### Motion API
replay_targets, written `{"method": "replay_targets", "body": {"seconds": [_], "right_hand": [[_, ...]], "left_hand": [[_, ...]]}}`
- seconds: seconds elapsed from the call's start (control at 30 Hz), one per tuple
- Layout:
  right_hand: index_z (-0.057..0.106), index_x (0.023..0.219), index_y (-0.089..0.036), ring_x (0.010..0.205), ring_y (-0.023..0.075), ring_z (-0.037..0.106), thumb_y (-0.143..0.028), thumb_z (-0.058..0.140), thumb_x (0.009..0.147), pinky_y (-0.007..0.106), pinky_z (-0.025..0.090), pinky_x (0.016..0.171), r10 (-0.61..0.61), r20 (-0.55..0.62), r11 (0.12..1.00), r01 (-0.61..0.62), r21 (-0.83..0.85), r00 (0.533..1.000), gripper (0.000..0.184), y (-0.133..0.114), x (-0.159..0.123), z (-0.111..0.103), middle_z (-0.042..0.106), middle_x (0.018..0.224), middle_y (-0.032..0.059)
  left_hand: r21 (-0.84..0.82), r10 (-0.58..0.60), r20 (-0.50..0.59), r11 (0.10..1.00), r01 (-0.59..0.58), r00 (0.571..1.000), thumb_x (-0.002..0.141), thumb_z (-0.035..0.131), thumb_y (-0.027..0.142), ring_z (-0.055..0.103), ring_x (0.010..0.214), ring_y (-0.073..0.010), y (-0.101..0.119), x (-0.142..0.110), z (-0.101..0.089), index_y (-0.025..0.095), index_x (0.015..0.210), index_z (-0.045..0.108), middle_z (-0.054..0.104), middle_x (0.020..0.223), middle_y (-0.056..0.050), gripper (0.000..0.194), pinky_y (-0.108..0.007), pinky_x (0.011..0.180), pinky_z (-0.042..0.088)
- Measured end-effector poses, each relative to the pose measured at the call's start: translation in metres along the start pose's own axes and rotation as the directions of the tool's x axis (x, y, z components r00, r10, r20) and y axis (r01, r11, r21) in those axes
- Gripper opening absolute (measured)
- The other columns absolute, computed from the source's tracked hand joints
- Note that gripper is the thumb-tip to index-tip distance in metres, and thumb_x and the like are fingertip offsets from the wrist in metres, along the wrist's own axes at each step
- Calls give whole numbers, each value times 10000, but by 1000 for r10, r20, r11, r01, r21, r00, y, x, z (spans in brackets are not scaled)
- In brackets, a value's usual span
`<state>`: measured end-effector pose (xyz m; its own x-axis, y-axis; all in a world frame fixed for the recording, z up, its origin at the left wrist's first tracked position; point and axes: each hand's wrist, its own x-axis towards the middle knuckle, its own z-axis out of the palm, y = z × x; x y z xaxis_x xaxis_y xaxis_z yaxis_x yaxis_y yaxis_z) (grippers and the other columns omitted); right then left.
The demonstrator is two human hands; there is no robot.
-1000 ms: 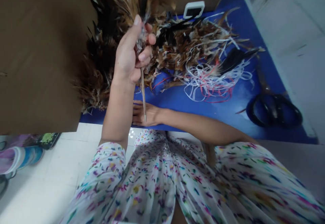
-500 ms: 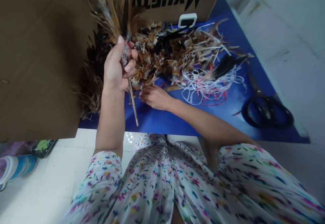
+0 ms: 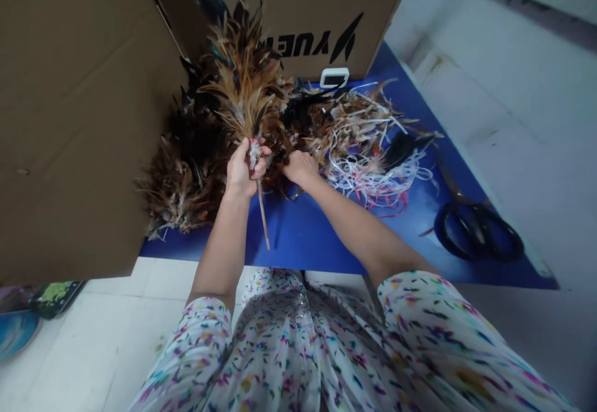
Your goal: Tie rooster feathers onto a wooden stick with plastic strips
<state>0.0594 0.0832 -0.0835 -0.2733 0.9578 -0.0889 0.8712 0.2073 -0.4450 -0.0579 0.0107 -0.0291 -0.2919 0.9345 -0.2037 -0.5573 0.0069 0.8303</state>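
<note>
My left hand (image 3: 245,166) is closed round the upper stick of a feather duster (image 3: 242,98). Brown, tan and black feathers fan up and away from the hand, and a whitish binding with some red shows between its fingers. Below the fist the bare wooden stick (image 3: 263,219) slants down over the table. My right hand (image 3: 301,168) rests at the front of the pile of loose feathers (image 3: 359,119), its fingers curled down among them. The fingertips are hidden, and what they pinch cannot be made out.
White and red plastic strings (image 3: 373,182) lie tangled on the blue table (image 3: 321,238). Black-handled scissors (image 3: 478,231) are at the right. More feathers (image 3: 172,194) heap against a cardboard box (image 3: 69,119) on the left. A white-framed device (image 3: 334,78) stands by the printed box (image 3: 298,1) behind.
The view has tilted up, showing more of the boxes. My left hand with the feather duster is lower and nearer my right hand, which has moved slightly right, its fingers now deeper among feathers.
</note>
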Motion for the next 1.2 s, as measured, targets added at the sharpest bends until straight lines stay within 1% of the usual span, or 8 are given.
{"method": "replay_targets", "body": {"seconds": [0.13,0.27,0.4,0.5,0.63,0.87,1.0,1.2], "right_hand": [[759,1042,-105,1098,372,685,-328,631,810,410,530,866,27,33,998,-29,56,999,346,1,7,-4,731,1123,220],[693,732,-162,757,209,684,-269,646,797,275,492,650,11,34,945,-21,326,999,135,10,6,-13,695,707,67],[528,614,-186,426,69,407,-198,641,818,183,273,409,12,107,661,-88,745,994,234,18,-9,-31,458,451,-60],[497,599,-176,434,44,408,-151,664,790,164,212,375,-38,110,451,-81,889,993,255,22,-17,-46,546,524,-37],[541,643,-165,482,44,468,-157,735,704,150,245,374,-97,93,328,-57,943,991,203,26,-25,-61,646,634,-4],[591,691,-156,516,53,513,-217,772,674,157,296,392,-238,80,331,3,944,968,192,6,-46,-67,657,653,1],[602,667,-153,467,38,448,-136,680,742,154,289,402,-208,40,403,49,914,977,110,-9,-51,-64,552,526,-45],[549,601,-160,423,27,407,-108,647,765,166,304,415,-143,-15,494,85,866,990,198,-19,-48,-62,527,502,-58]], "left_hand": [[-3,-17,-6,1000,17,1000,944,566,422,341,347,-13,-4,0,-2,155,775,633,631,606,-3,323,-171,311,170],[15,-16,8,1000,16,1000,953,556,410,355,358,-17,-8,1,-5,140,806,655,627,595,-9,323,-163,317,170],[9,-35,47,999,35,998,953,562,403,372,368,-15,-12,4,-9,117,823,670,627,598,-24,332,-153,324,173],[19,-43,60,999,42,997,959,555,386,383,378,-13,-15,4,-8,106,816,662,628,610,-32,332,-147,329,173],[51,-40,61,998,37,997,942,590,369,386,380,-17,-19,1,-5,114,800,637,620,603,-24,296,-145,338,157],[92,-8,60,996,3,998,879,667,328,423,396,-35,-30,-2,-1,146,790,613,604,604,2,209,-156,367,181],[88,1,57,996,-6,998,882,606,230,446,417,-52,-32,-5,2,157,713,562,530,564,25,189,-166,382,217],[80,32,58,996,-37,998,877,583,189,466,448,-59,-34,-9,5,159,704,558,533,597,23,177,-179,395,231]]}}
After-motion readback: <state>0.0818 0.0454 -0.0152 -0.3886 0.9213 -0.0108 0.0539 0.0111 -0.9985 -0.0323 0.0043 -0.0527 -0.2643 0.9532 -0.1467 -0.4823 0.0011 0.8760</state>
